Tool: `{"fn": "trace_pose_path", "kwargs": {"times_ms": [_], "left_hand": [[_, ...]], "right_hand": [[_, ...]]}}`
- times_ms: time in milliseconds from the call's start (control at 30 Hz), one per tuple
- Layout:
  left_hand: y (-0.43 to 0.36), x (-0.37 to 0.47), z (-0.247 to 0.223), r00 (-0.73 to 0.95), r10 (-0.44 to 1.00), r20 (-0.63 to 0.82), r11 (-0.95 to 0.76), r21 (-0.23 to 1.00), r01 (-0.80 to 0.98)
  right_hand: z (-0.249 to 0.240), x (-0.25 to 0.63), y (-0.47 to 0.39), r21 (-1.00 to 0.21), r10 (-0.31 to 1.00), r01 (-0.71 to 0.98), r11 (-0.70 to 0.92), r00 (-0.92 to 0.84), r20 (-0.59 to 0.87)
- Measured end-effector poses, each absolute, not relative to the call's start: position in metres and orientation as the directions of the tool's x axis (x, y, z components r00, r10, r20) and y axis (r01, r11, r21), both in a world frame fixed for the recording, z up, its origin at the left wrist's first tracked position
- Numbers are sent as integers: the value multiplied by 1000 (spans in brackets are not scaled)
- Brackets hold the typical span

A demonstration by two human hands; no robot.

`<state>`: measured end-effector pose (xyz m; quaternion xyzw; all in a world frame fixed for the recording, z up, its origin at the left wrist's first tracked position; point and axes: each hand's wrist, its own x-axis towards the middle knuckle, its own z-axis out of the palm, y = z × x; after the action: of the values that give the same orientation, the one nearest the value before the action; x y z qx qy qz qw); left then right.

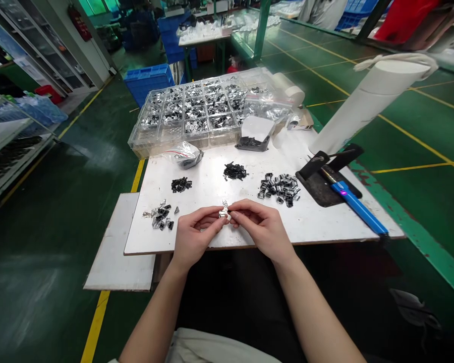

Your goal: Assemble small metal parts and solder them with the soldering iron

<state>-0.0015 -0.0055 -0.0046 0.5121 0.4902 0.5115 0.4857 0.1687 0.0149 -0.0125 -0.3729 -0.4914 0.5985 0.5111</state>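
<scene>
Close to the front edge of the white board, my left hand pinches a small shiny metal part between thumb and fingers. My right hand meets it there, its thumb and forefinger closed on a tiny black piece at the metal part's side. Whether the two pieces touch is too small to tell. Left of my hands lies a loose group of metal-and-black parts. Beyond them are two heaps of small black pieces, one left and one in the middle. More metal-and-black parts are piled to the right.
A clear compartment box full of metal parts stands at the back. Before it lie a plastic bag and a pouch of black pieces. On the right, a blue soldering iron rests on its stand, near a tall white tube.
</scene>
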Motion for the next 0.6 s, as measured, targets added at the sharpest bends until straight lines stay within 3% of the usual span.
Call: {"fn": "trace_pose_path", "kwargs": {"times_ms": [400,600], "left_hand": [[-2,-7,-3,-7,1000,-18,17,999,-31],[-1,-6,-2,32,999,28,-28,1000,-1]], "right_hand": [[-15,171,16,-976,962,-217,17,-263,76],[-10,169,14,-979,971,-202,28,-227,74]]}}
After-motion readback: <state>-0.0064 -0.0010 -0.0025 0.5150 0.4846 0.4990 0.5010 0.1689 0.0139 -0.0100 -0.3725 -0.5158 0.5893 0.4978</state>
